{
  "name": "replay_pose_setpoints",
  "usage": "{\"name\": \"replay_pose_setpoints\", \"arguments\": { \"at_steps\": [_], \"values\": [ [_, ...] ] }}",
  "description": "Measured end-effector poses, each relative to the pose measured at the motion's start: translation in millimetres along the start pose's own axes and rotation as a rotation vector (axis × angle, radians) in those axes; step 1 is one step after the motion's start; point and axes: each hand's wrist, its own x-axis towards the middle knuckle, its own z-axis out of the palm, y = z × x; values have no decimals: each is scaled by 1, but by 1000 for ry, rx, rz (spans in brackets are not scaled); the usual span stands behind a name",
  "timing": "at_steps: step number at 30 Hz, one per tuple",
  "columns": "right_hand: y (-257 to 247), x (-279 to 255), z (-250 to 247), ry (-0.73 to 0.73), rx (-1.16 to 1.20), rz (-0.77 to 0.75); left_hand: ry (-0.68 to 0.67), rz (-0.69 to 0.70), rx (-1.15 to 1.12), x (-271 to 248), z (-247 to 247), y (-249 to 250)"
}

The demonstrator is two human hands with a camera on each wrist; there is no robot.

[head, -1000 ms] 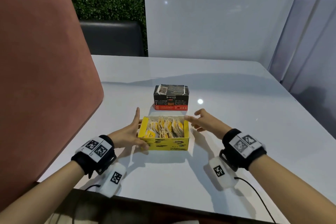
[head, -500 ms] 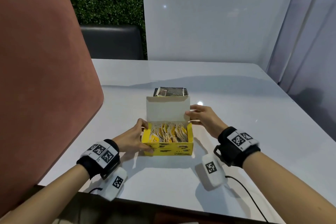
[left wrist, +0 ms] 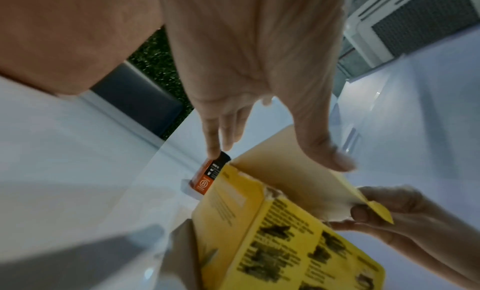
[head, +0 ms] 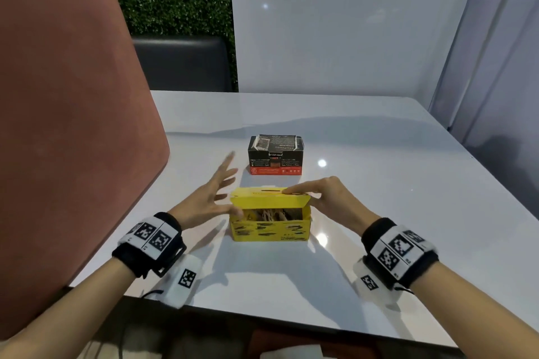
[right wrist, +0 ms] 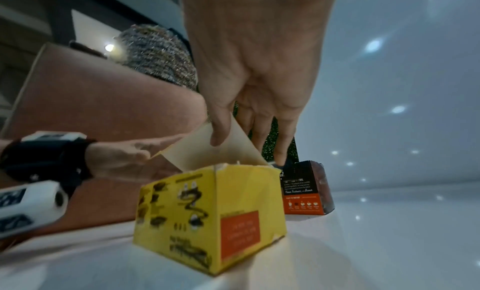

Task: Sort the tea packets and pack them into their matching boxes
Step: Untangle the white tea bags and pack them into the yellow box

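A yellow tea box [head: 270,231] stands near me on the white table, with yellow-tagged tea packets [head: 269,214] showing under its half-lowered lid [head: 269,196]. My right hand [head: 303,195] pinches the lid's right end, fingers on top and thumb [right wrist: 220,130] under the pale inner face. My left hand [head: 224,186] hovers at the box's left side with fingers spread and straight, holding nothing; its thumb is close to the box's left corner. A black and red tea box [head: 275,156], its top closed, stands just behind. In the left wrist view the yellow tea box [left wrist: 272,243] fills the lower right.
A pink chair back [head: 73,125] rises along the left side of the table [head: 393,198]. A dark seat [head: 180,64] and a green hedge wall lie beyond the far edge. A white panel stands behind the table. A cable trails from my right wrist.
The yellow box's lid has swung from upright down toward me over the packets, led by my right hand. My left hand has let go of the box's left side and spread open.
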Motion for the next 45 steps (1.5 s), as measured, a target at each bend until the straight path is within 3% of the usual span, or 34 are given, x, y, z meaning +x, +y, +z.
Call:
{"name": "replay_pose_setpoints", "arguments": {
  "at_steps": [4, 7, 12, 18, 24, 35, 42, 45],
  "values": [
    [4, -11, 5, -86, -118, -91, -91, 190, 321, -4, 6, -1],
    [4, -11, 4, -147, -172, -105, -46, 213, 318, -4, 11, -9],
    [5, -14, -2, -385, -216, -119, -48, 232, 336, -3, 13, -12],
    [-2, -7, 2, -276, -298, -76, -56, 213, 379, -3, 15, -10],
    [-1, -5, 3, -328, -316, -29, -50, 204, 409, -5, 17, -6],
    [-2, -17, 8, -340, -410, -137, -78, 135, 507, -14, 25, -2],
    [1, -19, 8, -356, -390, -121, -121, 111, 788, -15, 45, 14],
    [-5, -10, -16, -229, -305, -21, -104, 110, 723, -14, 47, 14]
  ]
}}
